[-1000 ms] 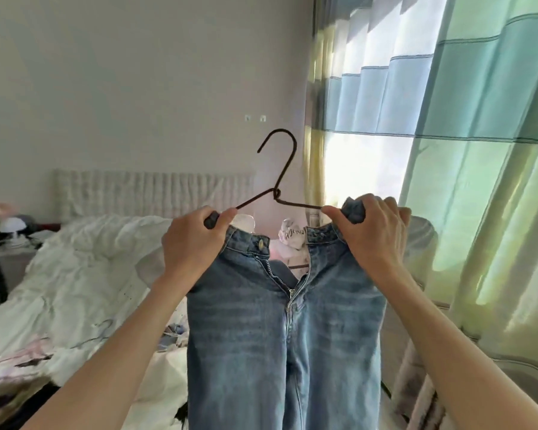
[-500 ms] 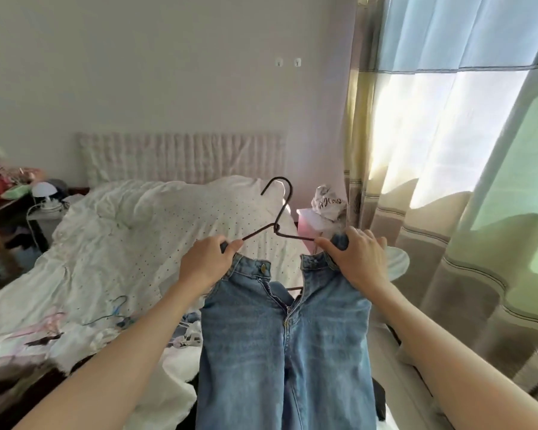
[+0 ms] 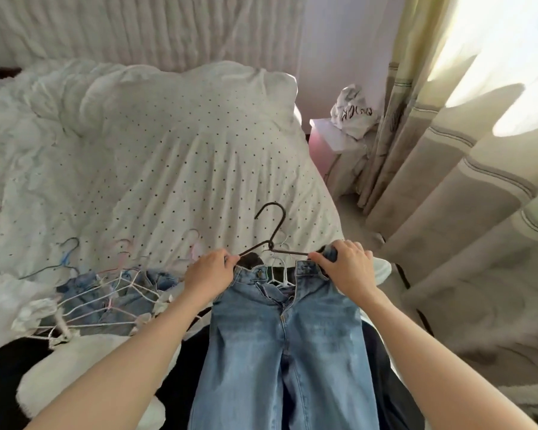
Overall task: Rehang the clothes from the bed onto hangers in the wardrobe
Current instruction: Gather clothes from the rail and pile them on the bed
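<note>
Bedding (image 3: 168,156), white with small dark dots, covers the bed from its head edge down toward the foot, and a pillow (image 3: 180,97) lies under it near the padded headboard (image 3: 143,29). Along the bed's left part, toward the foot edge, a tangle of wire hangers (image 3: 106,293) in white, pink and blue lies on top of a heap of clothes (image 3: 84,305): white pieces and some denim.

The left hand (image 3: 210,276) has its fingers curled round the left shoulder of a dark wire hanger (image 3: 271,237), clamping the left corner of the jeans' waistband against it. The jeans (image 3: 283,352), light blue and unbuttoned at the fly, hang on that hanger above the bed's foot end, near its right edge, with the legs dropping down out of view. The hanger's hook points up and away over the dotted bedding. A dark garment (image 3: 385,383) lies beneath the jeans.

The right hand (image 3: 350,270) grips the right corner of the waistband together with the hanger's right end, fingers folded over the denim.

Past the bed's right edge stands a pink bedside unit (image 3: 322,141) with a white printed bag (image 3: 353,113) on it, and striped curtains (image 3: 463,169) hang further right.
</note>
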### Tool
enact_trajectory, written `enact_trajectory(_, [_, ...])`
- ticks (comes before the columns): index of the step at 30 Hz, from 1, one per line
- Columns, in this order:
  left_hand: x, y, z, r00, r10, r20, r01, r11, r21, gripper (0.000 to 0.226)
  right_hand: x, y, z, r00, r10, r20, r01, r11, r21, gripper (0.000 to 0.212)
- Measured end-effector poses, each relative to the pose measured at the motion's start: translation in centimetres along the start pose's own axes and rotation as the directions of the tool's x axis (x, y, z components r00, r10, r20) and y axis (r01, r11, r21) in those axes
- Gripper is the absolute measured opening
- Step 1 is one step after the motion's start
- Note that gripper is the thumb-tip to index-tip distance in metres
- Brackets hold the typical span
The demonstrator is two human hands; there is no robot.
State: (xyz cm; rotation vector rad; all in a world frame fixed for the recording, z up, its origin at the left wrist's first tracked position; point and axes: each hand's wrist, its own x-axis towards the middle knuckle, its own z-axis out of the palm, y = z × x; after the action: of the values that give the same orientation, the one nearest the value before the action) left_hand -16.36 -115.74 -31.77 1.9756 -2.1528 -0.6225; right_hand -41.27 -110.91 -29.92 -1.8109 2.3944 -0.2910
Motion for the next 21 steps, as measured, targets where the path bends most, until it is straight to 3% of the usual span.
enact_trajectory(5, [4.9, -1.2, 4.1, 1.0, -0.027, 0.014, 0.028, 0.998, -0.064, 0.031, 3.7, 1.0, 3.5, 0.987, 0.076, 0.141, -0.071, 0.997, -0.039, 0.052])
enact_trajectory(10, [5.6, -2.7, 7.7, 0.962, 0.016, 0.274, 0.016, 0.993, -0.115, 0.046, 4.2, 2.3, 5.9, 0.955, 0.088, 0.283, -0.093, 0.996, 0.003, 0.055])
enact_trajectory(21, [-4.0, 1.0, 8.8, 0.873, 0.345, 0.343, -0.36, 0.933, -0.023, 0.056, -6.6, 3.0, 3.1, 0.987, -0.022, 0.162, 0.011, 0.998, 0.067, 0.059])
